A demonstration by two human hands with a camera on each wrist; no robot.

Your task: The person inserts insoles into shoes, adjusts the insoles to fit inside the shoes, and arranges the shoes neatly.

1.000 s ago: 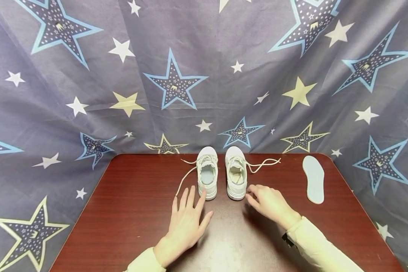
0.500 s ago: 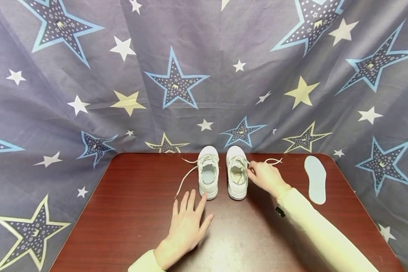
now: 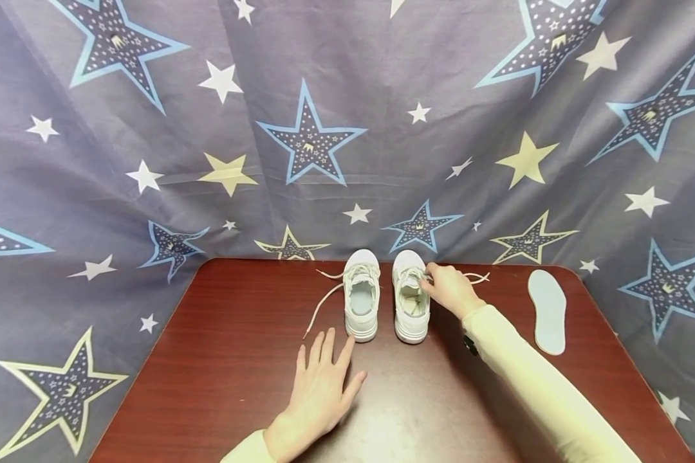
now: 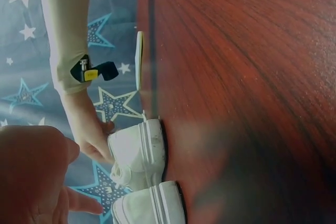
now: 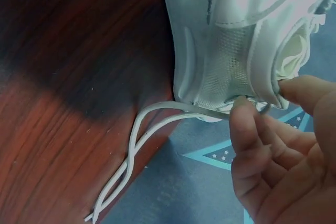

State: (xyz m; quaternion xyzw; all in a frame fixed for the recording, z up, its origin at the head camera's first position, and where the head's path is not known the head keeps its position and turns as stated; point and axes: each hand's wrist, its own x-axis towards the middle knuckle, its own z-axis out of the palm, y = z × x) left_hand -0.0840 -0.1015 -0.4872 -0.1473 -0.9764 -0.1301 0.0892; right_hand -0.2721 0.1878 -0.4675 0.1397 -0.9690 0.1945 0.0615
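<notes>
The right hand (image 3: pixel 453 290) pinches the edge of the right shoe (image 3: pixel 412 323)

The right shoe, white and low-cut, stands upright near the far edge of the surface (image 3: pixel 237 360), its toe pointing away from the person. The right hand reaches in from the side, with the thumb (image 5: pixel 302 92) at the rim of the opening and the forefinger (image 5: pixel 243 127) just below, beside the lacing; together they grip the upper there. A loose white lace (image 5: pixel 131 153) runs past those fingers in a loop, its two strands crossing, and its tips come to rest on the wood. The inside of this shoe looks cream.

Close beside it stands the left shoe (image 3: pixel 361 326), upright and facing the same way, with pale blue lining its footbed and its own lace (image 3: pixel 323 302) trailing off to the left. The left hand (image 3: pixel 320 393) holds nothing; its fingers are spread behind that heel (whether a fingertip touches it, I cannot tell).

Farther right lies a pale blue insole (image 3: pixel 549 312), well apart from the pair. Both arms wear cream sleeves (image 3: pixel 533 386), and a small black device (image 4: pixel 86 71) with a yellow patch sits at the right wrist. A grey-purple cloth (image 3: pixel 168 138) printed with stars hangs behind everything.
</notes>
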